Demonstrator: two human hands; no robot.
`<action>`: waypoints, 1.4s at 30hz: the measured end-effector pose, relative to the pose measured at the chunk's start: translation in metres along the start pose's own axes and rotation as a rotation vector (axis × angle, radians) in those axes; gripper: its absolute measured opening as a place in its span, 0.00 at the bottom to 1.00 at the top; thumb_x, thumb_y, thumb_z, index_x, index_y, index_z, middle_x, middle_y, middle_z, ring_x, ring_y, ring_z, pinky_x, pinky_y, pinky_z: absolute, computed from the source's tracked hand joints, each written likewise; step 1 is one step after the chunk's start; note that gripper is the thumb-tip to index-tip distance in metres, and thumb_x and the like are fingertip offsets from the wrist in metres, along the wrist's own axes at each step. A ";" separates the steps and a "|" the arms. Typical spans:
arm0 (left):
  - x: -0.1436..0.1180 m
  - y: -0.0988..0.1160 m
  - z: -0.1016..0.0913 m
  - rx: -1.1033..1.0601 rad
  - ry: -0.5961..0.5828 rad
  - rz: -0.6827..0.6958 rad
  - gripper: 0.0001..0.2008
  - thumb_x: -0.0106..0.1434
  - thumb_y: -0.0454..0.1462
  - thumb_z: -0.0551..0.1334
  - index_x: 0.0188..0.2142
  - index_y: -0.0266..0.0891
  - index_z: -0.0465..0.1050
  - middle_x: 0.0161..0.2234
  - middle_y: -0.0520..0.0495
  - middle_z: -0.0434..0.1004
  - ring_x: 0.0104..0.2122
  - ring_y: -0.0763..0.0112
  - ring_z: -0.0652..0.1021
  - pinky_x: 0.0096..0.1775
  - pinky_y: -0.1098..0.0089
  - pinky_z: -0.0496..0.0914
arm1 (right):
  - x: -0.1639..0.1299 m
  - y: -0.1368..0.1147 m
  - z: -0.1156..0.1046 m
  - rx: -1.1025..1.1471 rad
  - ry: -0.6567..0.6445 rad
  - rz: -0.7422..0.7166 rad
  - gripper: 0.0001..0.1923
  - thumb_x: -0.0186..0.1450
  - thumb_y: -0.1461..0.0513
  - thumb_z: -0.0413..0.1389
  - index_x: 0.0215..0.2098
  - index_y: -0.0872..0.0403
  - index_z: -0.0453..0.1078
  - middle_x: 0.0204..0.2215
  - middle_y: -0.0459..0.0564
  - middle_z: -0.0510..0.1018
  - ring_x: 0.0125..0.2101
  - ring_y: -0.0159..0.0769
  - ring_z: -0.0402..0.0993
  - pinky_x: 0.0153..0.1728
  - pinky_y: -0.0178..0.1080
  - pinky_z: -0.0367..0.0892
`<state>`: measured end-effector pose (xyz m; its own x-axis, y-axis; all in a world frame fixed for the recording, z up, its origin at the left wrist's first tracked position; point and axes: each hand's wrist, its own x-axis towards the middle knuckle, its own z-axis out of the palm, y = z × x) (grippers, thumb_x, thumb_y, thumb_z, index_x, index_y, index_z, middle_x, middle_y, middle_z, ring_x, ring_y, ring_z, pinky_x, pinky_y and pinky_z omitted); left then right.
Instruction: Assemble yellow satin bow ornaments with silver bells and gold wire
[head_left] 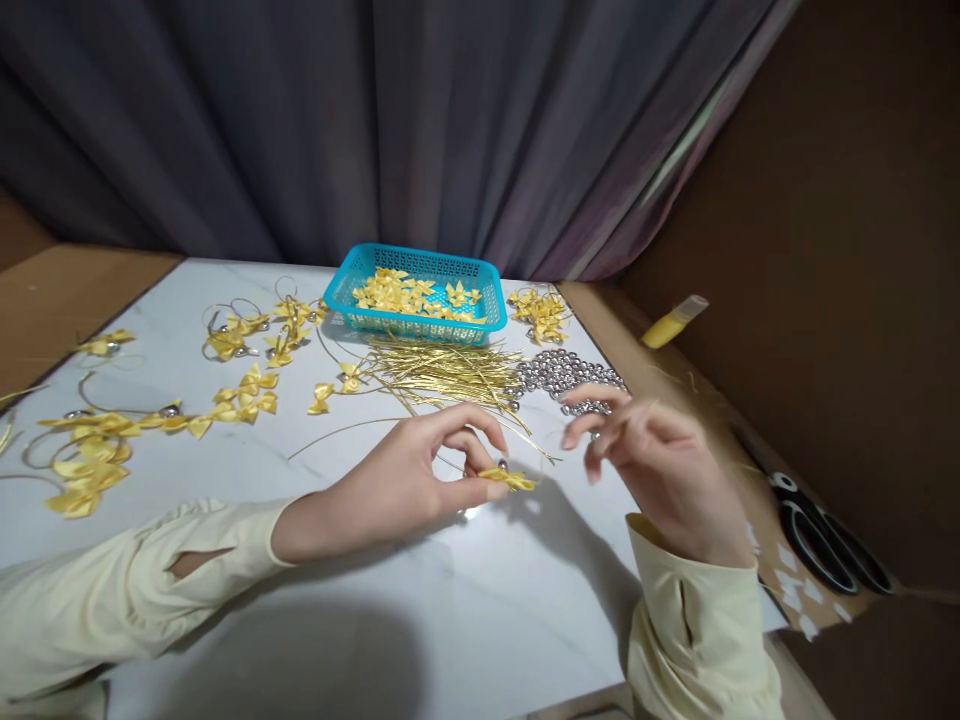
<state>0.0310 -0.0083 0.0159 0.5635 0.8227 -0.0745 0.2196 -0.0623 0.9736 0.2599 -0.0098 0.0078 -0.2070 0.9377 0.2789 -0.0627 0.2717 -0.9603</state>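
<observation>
A yellow ribbon bow (pixel 508 479) lies pinched flat in the grip of our left hand (pixel 409 480) just above the white counter (pixel 450 620), its long axis pointing right toward our right hand (pixel 660 460), near it with fingers loosely spread and empty.

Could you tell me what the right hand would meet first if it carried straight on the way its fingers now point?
The right hand points left, its fingertips toward the left hand. First in line is probably the yellow bow pinched there, or the left fingers just above it; depth is unclear.
</observation>
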 end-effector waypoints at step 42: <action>0.005 -0.002 -0.007 -0.049 -0.040 -0.002 0.05 0.54 0.34 0.64 0.32 0.37 0.71 0.27 0.54 0.69 0.28 0.75 0.70 0.32 0.74 0.64 | -0.008 0.003 0.037 -0.329 0.086 -0.204 0.09 0.61 0.67 0.56 0.25 0.52 0.75 0.27 0.49 0.76 0.31 0.36 0.73 0.33 0.40 0.68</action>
<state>0.0278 -0.0001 0.0152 0.5946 0.7996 -0.0836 0.1818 -0.0324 0.9828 0.2251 -0.0250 0.0026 -0.1392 0.8681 0.4764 0.2250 0.4963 -0.8385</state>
